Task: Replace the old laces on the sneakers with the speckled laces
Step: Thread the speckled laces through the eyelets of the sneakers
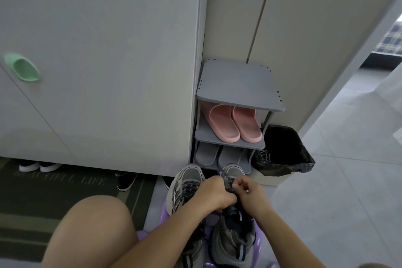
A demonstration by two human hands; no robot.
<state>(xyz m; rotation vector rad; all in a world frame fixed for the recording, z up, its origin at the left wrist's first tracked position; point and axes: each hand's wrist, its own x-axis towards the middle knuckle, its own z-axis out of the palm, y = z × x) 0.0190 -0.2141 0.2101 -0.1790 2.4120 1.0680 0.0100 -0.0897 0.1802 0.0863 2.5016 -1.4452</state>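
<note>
Two grey sneakers stand side by side on a purple stool [159, 213] in front of me. The left sneaker [185, 183] is laced with a dark speckled lace [189, 188]. Over the right sneaker [233, 233] both hands meet. My left hand [214, 191] is curled round the speckled lace on that shoe's tongue. My right hand [248, 189] pinches the same lace [227, 181] near the toe end. The lace rows under my hands are hidden. A loose grey lace [263, 155] hangs on the rim of the bin.
A grey shoe rack [237, 85] holds pink slippers [232, 124] and grey slippers [217, 155]. A bin with a black bag [285, 152] stands to its right. White cabinet [97, 72] on the left, dark doormat [54, 191], my knee [91, 230].
</note>
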